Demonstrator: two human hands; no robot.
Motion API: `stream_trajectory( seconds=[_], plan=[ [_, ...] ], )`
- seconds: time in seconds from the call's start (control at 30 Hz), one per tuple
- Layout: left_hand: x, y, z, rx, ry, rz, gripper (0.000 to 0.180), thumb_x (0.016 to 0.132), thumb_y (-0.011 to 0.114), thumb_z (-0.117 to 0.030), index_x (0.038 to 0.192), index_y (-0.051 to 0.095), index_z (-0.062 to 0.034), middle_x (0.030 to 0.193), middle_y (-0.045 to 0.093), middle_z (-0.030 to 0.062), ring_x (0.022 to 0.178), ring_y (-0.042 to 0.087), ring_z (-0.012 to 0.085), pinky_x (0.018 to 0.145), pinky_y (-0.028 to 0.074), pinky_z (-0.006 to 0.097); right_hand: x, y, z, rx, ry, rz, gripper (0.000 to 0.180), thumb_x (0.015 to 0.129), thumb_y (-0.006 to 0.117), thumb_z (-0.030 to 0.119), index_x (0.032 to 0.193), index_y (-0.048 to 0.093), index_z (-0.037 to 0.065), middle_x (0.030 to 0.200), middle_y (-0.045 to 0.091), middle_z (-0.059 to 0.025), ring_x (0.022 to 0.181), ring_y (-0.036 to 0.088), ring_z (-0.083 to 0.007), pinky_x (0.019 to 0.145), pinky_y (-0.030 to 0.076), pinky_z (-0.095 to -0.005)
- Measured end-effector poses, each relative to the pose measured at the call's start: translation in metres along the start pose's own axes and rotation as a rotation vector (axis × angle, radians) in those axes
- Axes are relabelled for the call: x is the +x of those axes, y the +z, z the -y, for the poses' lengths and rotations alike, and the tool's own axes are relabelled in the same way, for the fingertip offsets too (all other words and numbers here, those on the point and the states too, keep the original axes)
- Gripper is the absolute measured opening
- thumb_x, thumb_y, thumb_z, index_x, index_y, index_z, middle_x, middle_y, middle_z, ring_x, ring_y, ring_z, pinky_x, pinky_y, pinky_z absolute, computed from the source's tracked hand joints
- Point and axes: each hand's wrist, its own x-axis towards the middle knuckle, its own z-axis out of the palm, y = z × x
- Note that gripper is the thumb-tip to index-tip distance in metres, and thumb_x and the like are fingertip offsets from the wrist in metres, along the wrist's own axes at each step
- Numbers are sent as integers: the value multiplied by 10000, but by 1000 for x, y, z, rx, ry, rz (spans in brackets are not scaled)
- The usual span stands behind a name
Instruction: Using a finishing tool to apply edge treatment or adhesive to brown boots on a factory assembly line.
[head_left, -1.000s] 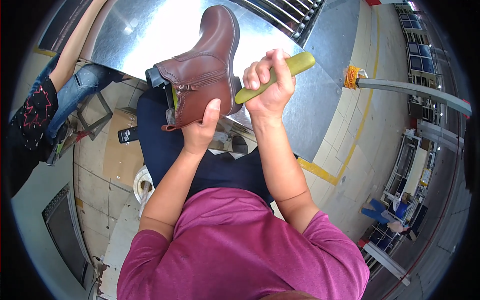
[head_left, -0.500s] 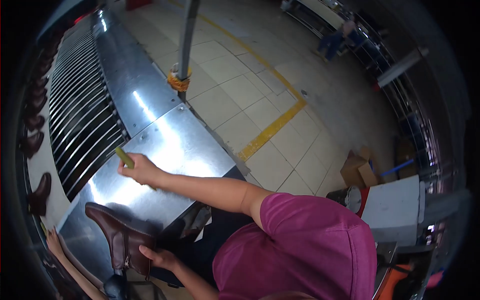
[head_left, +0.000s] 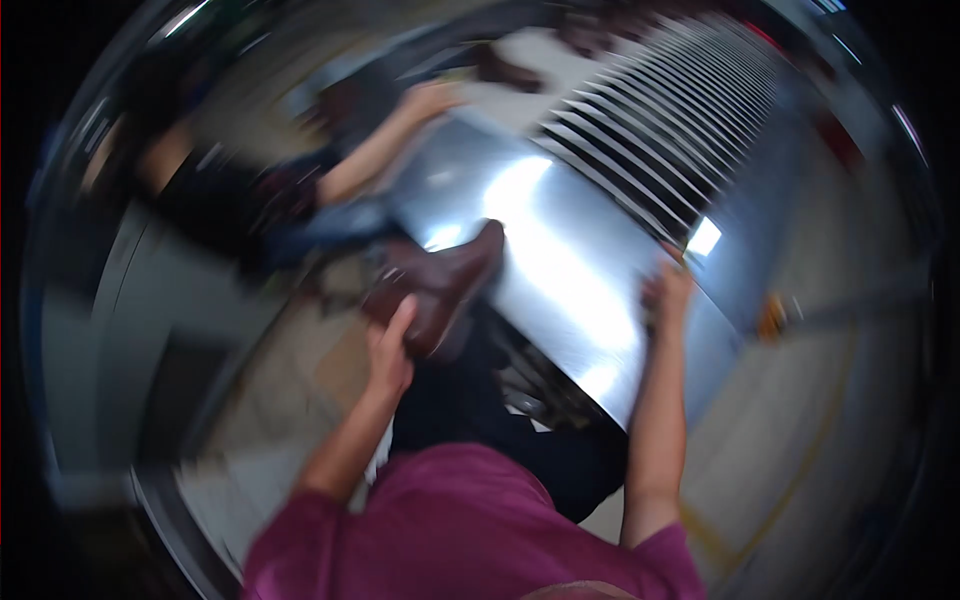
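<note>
A dark brown leather ankle boot (head_left: 437,280) lies tilted over the near left edge of the shiny metal table (head_left: 560,250), its toe pointing up and to the right. My left hand (head_left: 392,345) grips the boot at its shaft, thumb on the leather. Over the table's right part, close to the slatted rollers, my right hand (head_left: 668,290) is closed around a slim yellow-green stick (head_left: 676,256). Only its tip shows, smeared by motion, and its lower end is hidden by the fingers.
Beyond the table runs a slatted roller conveyor (head_left: 660,110). Brown shoes (head_left: 505,70) stand along a pale strip beside it. At the left another person's hand (head_left: 428,100) reaches over the table's far corner. A blurred post with orange wrapping (head_left: 770,318) stands at the right.
My view has swung to the left, bringing the co-worker's arm and body further into sight. My left hand still holds the boot, and my right hand still holds the stick.
</note>
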Motion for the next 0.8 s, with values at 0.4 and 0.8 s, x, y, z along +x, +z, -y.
stream_trajectory(
  seconds=[0.4, 0.8],
  plan=[
    [-226, -121, -205, 716, 820, -1221, 470, 893, 805, -386, 1094, 734, 33, 1016, 746, 75, 905, 676, 159, 846, 534, 328, 20, -26, -23, -58, -263, 84, 409, 1002, 712, 297, 1285, 609, 20, 601, 446, 20, 499, 396, -78, 484, 370, -261],
    [-289, -210, -299, 986, 1307, -1943, 495, 835, 811, -392, 1119, 742, 7, 1036, 778, 185, 941, 747, 348, 873, 555, 425, 5, -17, -16, -84, -263, 102, 418, 1014, 694, 314, 1314, 605, 37, 615, 469, 31, 533, 435, -73, 531, 385, -249]
  ],
)
